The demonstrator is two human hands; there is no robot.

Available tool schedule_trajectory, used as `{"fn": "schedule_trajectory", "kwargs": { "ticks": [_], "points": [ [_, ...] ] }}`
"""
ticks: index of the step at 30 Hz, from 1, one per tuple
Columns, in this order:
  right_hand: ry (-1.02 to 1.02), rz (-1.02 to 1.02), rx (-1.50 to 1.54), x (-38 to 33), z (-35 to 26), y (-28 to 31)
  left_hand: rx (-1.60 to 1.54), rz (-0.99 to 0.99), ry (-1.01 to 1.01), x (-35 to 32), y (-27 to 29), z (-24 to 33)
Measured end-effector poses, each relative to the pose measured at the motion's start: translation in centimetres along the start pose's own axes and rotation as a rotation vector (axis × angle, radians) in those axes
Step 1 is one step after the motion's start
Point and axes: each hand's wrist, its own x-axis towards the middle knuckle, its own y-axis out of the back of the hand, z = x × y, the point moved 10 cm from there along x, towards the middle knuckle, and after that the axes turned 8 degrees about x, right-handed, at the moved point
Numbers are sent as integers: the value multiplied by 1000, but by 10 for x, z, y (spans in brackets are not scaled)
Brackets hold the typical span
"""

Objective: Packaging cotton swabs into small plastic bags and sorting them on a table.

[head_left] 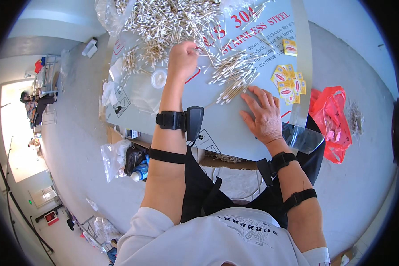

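A large heap of cotton swabs [168,22] covers the far left part of the film-covered table [235,137]. My left hand [182,61] is closed at the near edge of this heap, its fingertips curled among loose swabs. Whatever is between those fingers is hidden. In the middle of the table lies a smaller pile of swabs [237,75], roughly lined up. My right hand [265,116] rests on the table just right of that pile, fingers apart, the fingertips close to its near end. A small round clear container [158,79] stands left of my left wrist.
Several yellow cards or small packets [290,86] lie near the right edge, with another yellow packet [290,47] farther back. A red plastic bag [332,122] sits beyond that edge. Below the front left are a blue bottle [141,170] and a clear bag [114,157].
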Motion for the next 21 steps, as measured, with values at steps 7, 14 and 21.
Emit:
{"fn": "schedule_trajectory", "kwargs": {
  "ticks": [7,14,21],
  "points": [
    [-6,15,0,-1,3,-1,333,67,-27,4,-7,13],
    [-15,7,-5,-1,4,0,294,-202,22,-1,-36,16],
    [-10,19,16,1,1,1,529,208,-216,6,-19,52]
  ]
}}
